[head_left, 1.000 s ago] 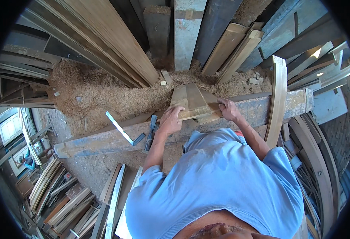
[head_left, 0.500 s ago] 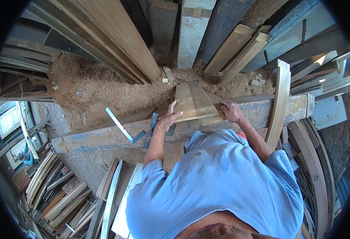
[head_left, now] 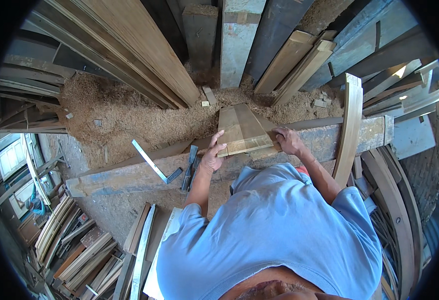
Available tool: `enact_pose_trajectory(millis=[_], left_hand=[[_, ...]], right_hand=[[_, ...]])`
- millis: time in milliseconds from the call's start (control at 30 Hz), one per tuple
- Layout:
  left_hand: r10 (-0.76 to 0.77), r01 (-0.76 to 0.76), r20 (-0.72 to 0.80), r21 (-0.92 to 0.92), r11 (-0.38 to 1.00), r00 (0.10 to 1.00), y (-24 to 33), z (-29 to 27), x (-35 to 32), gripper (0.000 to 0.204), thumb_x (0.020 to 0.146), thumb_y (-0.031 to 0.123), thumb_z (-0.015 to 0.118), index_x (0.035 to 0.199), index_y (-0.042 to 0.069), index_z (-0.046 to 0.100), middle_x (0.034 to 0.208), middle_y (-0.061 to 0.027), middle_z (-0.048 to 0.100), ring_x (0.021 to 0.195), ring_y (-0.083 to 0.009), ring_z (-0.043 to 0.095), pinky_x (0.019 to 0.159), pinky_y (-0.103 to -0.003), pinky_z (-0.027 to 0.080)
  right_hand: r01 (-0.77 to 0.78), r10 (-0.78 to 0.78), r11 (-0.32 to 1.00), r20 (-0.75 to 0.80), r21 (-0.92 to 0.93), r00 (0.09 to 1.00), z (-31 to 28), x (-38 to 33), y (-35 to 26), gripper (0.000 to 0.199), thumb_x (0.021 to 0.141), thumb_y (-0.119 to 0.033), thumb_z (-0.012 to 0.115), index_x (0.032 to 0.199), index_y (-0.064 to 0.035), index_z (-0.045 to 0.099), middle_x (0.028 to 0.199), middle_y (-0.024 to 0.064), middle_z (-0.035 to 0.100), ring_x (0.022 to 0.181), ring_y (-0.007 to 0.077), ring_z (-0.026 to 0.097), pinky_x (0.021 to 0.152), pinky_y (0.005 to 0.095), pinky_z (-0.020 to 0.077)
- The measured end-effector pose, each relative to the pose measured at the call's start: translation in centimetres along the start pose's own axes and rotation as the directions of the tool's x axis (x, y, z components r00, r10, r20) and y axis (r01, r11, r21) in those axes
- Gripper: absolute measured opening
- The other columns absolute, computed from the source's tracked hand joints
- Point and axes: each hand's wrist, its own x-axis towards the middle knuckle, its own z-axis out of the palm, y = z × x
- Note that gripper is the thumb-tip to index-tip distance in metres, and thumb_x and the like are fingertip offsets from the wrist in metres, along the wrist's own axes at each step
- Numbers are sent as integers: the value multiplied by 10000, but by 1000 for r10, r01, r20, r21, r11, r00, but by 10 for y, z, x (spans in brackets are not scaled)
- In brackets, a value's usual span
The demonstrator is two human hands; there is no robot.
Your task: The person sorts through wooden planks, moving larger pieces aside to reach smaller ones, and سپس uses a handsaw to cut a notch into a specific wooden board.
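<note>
A flat, tapering wooden board [head_left: 240, 129] with two tones of grain lies across the long, worn workbench beam [head_left: 114, 178], its wide end toward me. My left hand [head_left: 212, 155] holds its near left corner, fingers along the left edge and the thumb at the near end. On the other side, my right hand [head_left: 290, 142] has its fingers curled at the right edge, where a second wooden piece [head_left: 263, 121] shows partly beneath the board. The right fingertips are partly hidden. Left of my left hand, a dark hammer-like tool [head_left: 190, 165] rests on the beam beside a metal try square [head_left: 152, 163].
Wood shavings [head_left: 129, 115] cover the ground beyond the beam. Tall planks [head_left: 144, 55] lean at the back. A long curved wooden piece [head_left: 350, 125] lies across the beam at right. Stacked offcuts [head_left: 87, 255] fill the lower left, and a person [head_left: 37, 202] is far left.
My left hand has shifted slightly, with its fingers now higher along the board's left edge. The board and my right hand stay nearly in place.
</note>
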Motion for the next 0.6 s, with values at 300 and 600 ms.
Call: enact_pose_trajectory(millis=[300,600], left_hand=[[82,-75,82,-85,994,993,-5,-14,13,565,819,134,660,1359,141,494,1375,-141,522,1228,-347,575,996,-547,518],[81,-78,27,-119,990,996,114,-9,80,492,978,412,525,1240,-3,561,1142,-300,655,971,-422,698,843,-519,606]], right_hand=[[-20,20,1000,-7,-14,1000,-10,-1,-15,356,917,-145,535,1224,-18,666,1183,230,673,1119,410,627,1003,447,484],[-61,61,998,-14,32,998,-8,-3,-11,348,913,-170,561,1205,-22,681,1230,229,658,1182,404,598,1050,442,458]])
